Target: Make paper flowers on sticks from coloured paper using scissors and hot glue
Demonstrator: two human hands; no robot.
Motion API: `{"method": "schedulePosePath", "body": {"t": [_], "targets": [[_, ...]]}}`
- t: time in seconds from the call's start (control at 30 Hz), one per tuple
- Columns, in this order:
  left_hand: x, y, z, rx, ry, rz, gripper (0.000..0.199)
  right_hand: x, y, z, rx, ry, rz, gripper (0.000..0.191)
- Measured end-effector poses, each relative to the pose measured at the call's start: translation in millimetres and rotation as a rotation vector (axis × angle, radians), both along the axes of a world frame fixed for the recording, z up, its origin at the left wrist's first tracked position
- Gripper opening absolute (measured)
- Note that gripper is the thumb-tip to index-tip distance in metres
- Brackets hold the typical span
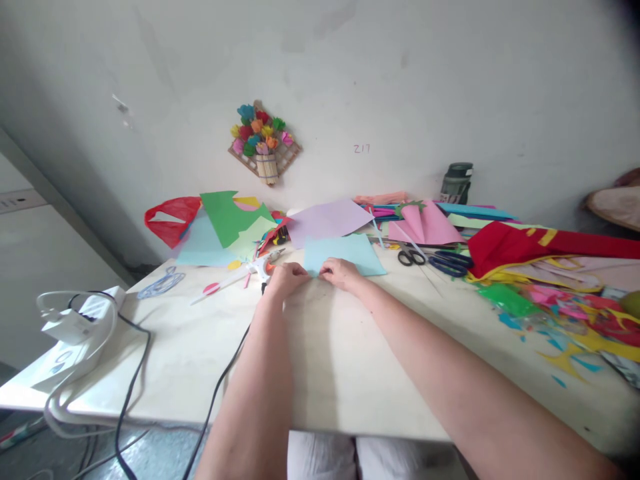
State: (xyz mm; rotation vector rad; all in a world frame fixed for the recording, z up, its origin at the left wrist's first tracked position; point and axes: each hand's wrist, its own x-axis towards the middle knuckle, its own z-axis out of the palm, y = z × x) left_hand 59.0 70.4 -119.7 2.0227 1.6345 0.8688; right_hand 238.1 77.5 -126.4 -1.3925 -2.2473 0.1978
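Observation:
A light blue sheet of paper [345,252] lies on the table in front of me, its near edge between my two hands. My left hand [289,277] pinches the paper's near left corner, fingertips pressed together. Close beside it, my right hand [340,272] pinches the same near edge a little to the right. A white hot glue gun [261,268] with an orange trigger rests just left of my left hand. Behind the blue sheet, a lavender sheet [325,223] lies partly under it.
Black-handled scissors [411,257] and blue-handled scissors [451,263] lie to the right, near red fabric [505,247] and paper scraps [560,343]. Green paper [223,217] is at back left. A white power strip [93,320] with cables stands at the left edge. A dark bottle [456,183] stands by the wall.

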Motion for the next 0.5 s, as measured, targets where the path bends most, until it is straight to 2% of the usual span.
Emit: {"method": "schedulePosePath", "body": {"t": [0.3, 0.5], "targets": [[-1.3, 2.1, -3.1, -0.005, 0.08, 0.014, 0.019, -4.6, -4.5, 3.1, 0.05, -0.058, 0.029, 0.013], [-0.3, 2.3, -1.4, -0.027, 0.088, 0.038, 0.018, -8.5, -1.4, -0.8, 0.081, -0.097, 0.024, 0.017]]}}
